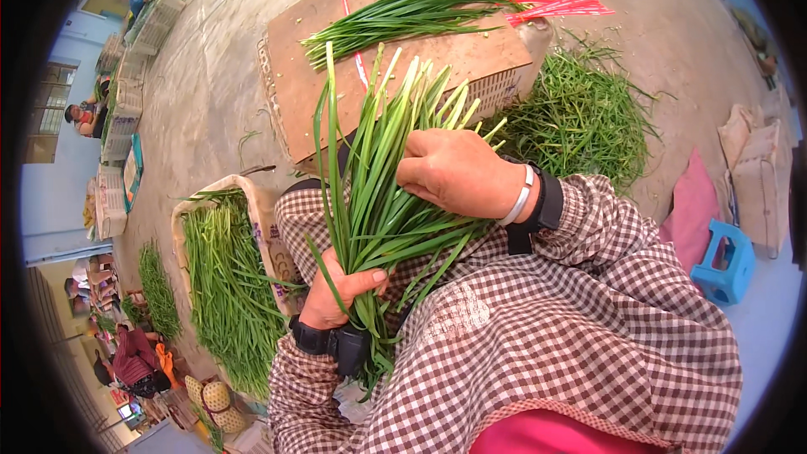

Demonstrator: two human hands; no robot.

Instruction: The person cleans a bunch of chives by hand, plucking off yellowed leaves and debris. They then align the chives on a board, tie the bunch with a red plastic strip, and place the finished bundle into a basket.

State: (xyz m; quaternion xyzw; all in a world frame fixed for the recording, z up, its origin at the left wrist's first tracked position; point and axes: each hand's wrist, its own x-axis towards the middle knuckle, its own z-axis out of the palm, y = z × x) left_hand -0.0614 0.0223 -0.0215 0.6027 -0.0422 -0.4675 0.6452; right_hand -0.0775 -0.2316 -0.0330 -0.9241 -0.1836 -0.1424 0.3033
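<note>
A loose bunch of garlic chives [370, 176] is held over my lap, its pale cut ends fanned out toward the board. Around its leafy lower part my left hand [336, 290] is closed, thumb across the front. My right hand [462, 172] is bent over the upper stalks with its fingers curled in among them; the fingertips are partly hidden. Just beyond lies a neater pile of chives [412, 13] on a brown board [311, 109]. A red-and-white tie strip [361, 69] runs under that pile, and more such strips [563, 2] lie at its right end.
A white sack-lined basket full of chives [227, 269] stands at my left. Right of the board, loose green trimmings [588, 109] are heaped on the concrete floor. A blue plastic stool [725, 261] stands at far right. Other people [84, 118] sit by crates along the left wall.
</note>
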